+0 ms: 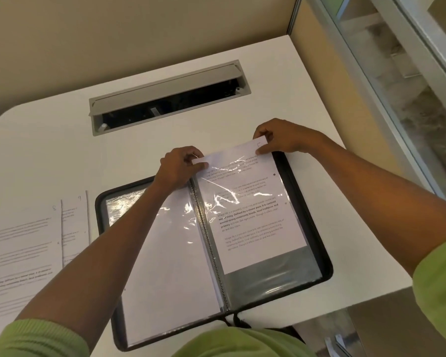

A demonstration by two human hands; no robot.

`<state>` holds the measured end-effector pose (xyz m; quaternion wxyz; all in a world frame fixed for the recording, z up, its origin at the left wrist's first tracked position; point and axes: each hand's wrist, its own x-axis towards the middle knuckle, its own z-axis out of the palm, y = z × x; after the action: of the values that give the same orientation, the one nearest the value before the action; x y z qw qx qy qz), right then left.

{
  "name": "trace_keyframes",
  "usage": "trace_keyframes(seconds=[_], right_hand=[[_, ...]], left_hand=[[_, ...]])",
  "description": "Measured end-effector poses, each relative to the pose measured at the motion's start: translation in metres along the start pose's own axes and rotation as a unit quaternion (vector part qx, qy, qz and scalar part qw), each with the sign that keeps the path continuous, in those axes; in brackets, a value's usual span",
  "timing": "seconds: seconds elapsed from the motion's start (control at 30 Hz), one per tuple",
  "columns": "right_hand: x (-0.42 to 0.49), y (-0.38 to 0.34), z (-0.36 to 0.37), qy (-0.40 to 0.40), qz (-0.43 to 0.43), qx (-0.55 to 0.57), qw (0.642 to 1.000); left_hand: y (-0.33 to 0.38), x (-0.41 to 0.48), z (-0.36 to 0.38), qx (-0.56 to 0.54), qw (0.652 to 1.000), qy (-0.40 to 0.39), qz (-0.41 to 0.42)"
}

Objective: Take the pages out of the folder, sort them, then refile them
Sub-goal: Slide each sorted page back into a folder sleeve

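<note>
A white desk (62, 155) fills most of the view, set into a corner of beige partition walls (113, 34). A grey cable-access hatch (169, 96) is sunk into the desktop near the back, its lid tipped up over a dark cavity. To the right stands a glass panel in a pale metal frame (397, 86). The desk's front right edge drops away to a greyish floor.

A black zip-around display folder (317, 228) lies open on the desk in front of the person, with clear plastic sleeves bound along a central spine (211, 243). A printed page (252, 215) sits partway in the right-hand sleeve (276, 276); its top edge sticks out past the folder's far rim and the sleeve's lower part shows empty and dark. The left hand (177, 167) pinches the page's top left corner between thumb and fingers, and the right hand (281, 136) pinches the top right corner the same way. The left-hand sleeve holds a blank-looking white sheet (170, 266).

Several more printed pages (21, 243) lie overlapping on the desk at the left, well apart from the folder. Both forearms are bare, with light green sleeves (36, 338) pushed back.
</note>
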<state>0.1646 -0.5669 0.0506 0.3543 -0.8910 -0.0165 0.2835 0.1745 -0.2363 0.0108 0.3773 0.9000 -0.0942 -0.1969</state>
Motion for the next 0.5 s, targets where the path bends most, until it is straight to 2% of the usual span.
trace_keyframes(seconds=[0.13, 0.3, 0.5], right_hand=[[0.000, -0.003, 0.003, -0.006, -0.024, -0.055, 0.998], [0.000, -0.002, 0.002, 0.030, -0.038, -0.077, 0.996], [-0.002, 0.005, 0.002, 0.025, -0.052, -0.057, 0.997]], left_hand=[[0.000, 0.004, -0.002, 0.028, 0.997, -0.070, 0.007], [0.004, 0.011, -0.004, 0.027, 0.995, -0.096, 0.011], [0.006, 0.011, -0.003, 0.067, 0.989, -0.127, 0.033]])
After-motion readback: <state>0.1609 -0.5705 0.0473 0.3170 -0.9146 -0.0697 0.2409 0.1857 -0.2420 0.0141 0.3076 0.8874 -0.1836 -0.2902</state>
